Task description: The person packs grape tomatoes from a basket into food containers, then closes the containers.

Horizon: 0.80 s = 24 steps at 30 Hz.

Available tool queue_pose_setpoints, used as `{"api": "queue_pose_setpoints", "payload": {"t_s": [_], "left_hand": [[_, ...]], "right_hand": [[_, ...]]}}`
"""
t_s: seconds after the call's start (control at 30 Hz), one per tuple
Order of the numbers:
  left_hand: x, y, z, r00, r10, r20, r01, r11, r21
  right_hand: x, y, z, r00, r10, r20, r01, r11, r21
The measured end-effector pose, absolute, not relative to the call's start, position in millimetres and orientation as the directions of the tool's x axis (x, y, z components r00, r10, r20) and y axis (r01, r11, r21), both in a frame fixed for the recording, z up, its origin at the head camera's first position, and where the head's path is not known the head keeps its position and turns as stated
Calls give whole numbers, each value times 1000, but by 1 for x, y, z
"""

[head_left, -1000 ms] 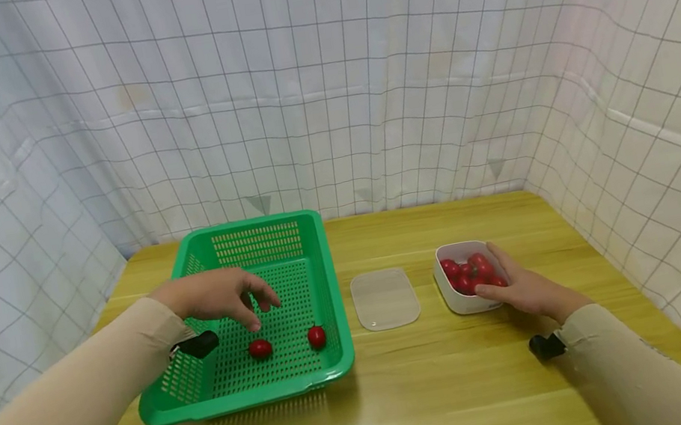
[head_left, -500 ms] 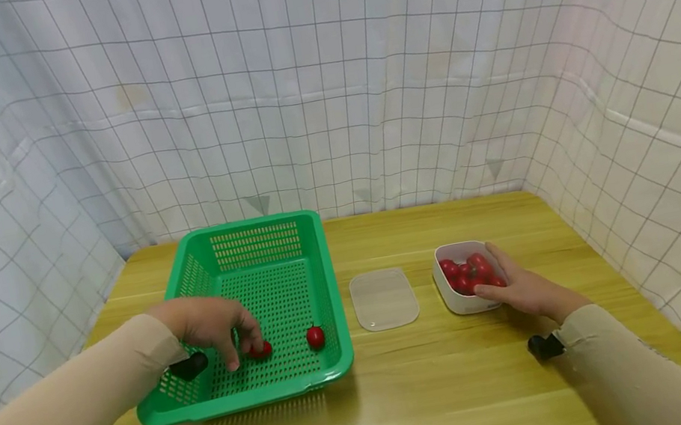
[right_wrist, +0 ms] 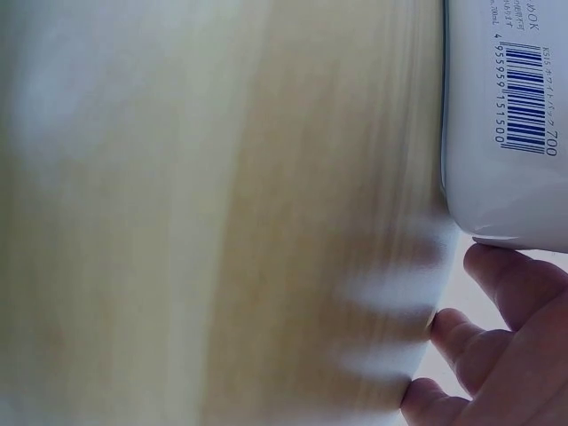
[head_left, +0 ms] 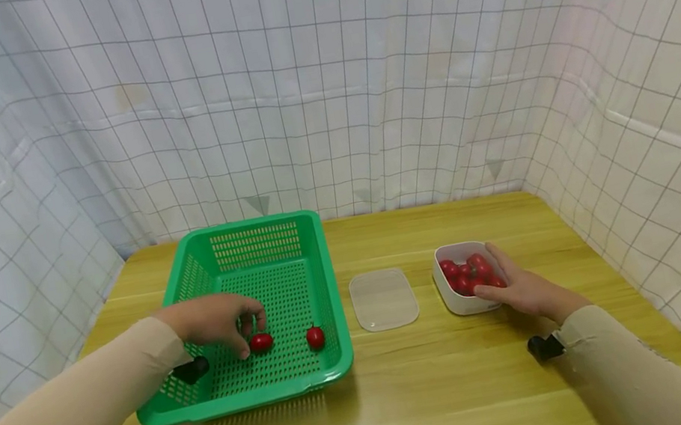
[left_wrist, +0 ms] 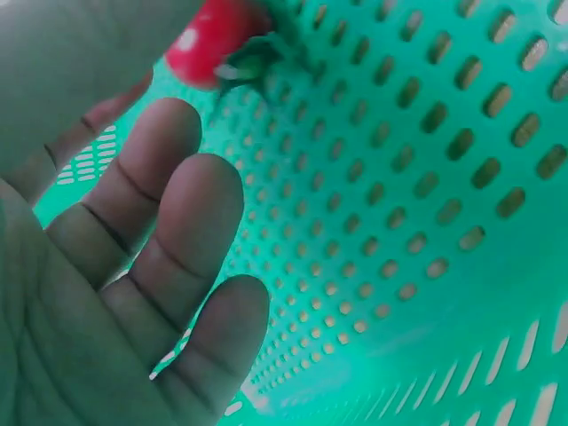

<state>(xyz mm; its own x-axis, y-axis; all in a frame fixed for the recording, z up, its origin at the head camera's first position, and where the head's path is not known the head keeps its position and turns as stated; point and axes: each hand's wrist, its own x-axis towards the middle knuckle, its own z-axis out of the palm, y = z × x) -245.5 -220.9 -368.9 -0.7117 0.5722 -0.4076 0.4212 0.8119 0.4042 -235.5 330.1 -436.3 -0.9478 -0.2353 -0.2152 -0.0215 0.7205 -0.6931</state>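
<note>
In the green basket (head_left: pixel 257 399), the left hand (head_left: pixel 212 320) bends half-open fingers around a red tomato (head_left: pixel 261 343) at its four o'clock; the wrist view blurs and part-hides the fruit, so I cannot tell whether they grip it. At the basket's three o'clock, the right hand (head_left: pixel 528 292) grips the white container (head_left: pixel 466 306), cut off in its wrist view, partly covering the tomatoes inside (head_left: pixel 464 271).

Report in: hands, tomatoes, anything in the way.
Left hand at a tomato in the green basket, grip unconfirmed. Right hand holding white container, tomatoes inside. Second tomato loose in basket. Basket wall and flat lid between left hand and container.
</note>
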Motion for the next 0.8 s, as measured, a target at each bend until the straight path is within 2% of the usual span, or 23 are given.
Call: {"api": "queue_pose_setpoints", "payload": {"t_s": [0.3, 0.8], "left_hand": [[-248, -214, -378, -697, 593, -404, 462, 802, 379], [-250, -207, -382, -688, 595, -416, 443, 798, 409]], "right_hand": [[-235, 331, -436, -951, -240, -195, -39, 717, -696], [-237, 332, -441, -951, -244, -190, -40, 708, -705]]}}
